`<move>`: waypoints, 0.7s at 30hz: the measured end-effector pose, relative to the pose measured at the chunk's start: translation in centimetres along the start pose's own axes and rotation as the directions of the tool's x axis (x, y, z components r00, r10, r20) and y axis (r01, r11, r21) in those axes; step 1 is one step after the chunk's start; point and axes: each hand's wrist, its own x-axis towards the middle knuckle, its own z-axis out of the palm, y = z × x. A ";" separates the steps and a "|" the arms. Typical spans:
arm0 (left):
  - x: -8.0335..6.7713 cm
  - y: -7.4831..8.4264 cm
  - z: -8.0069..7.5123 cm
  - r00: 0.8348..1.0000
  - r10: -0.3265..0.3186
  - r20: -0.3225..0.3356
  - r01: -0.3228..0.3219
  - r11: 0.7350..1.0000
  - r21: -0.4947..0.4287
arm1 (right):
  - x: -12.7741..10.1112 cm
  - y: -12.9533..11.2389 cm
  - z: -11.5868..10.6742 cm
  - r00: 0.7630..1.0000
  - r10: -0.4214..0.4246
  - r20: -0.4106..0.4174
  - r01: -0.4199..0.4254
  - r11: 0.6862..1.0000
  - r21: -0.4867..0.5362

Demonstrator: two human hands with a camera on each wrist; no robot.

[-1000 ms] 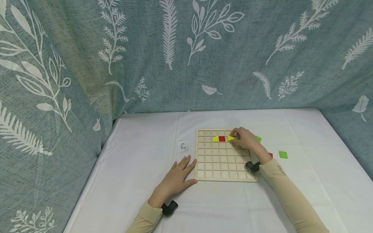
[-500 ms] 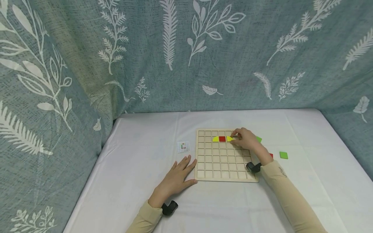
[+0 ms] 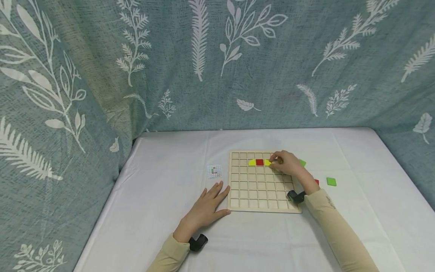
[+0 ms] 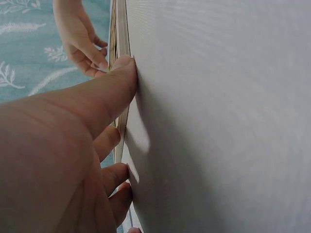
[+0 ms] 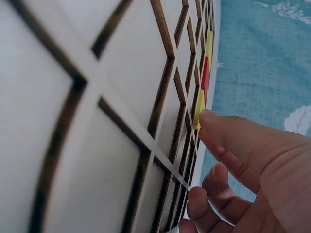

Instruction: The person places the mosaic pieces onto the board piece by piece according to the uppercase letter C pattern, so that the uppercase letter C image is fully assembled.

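Note:
A wooden grid board (image 3: 261, 193) lies on the white table. In one of its upper rows sit a yellow tile with a curved edge (image 3: 252, 162), a red square tile (image 3: 259, 162) and a second yellow tile (image 3: 267, 163). My right hand (image 3: 287, 164) pinches that second yellow tile at its right side. In the right wrist view the thumb (image 5: 218, 124) touches the yellow tile (image 5: 199, 110), beside the red one. My left hand (image 3: 204, 207) rests flat with spread fingers at the board's lower left; its thumb touches the board's edge (image 4: 122, 34).
Left of the board lies a small printed pattern card (image 3: 214, 171). To the right are a green square tile (image 3: 331, 181), a red tile (image 3: 316, 182) partly behind my wrist, and another green tile (image 3: 302, 163) partly behind my right hand. A patterned curtain (image 3: 217, 75) hangs behind the table.
The second yellow tile has shifted slightly left and now lies level against the red tile in the row, my right hand still at it. My left hand has stayed in place.

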 end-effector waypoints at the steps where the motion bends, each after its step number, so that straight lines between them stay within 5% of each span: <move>1: 0.0 0.0 0.0 1.000 0.000 0.000 0.000 1.000 0.001 | -0.1 0.0 0.0 1.000 0.006 -0.002 -0.006 1.000 0.003; 21: 0.0 0.2 -0.1 1.000 0.005 0.005 -0.005 1.000 0.003 | -1.8 2.4 -2.6 0.999 0.009 -0.037 -0.007 0.999 0.047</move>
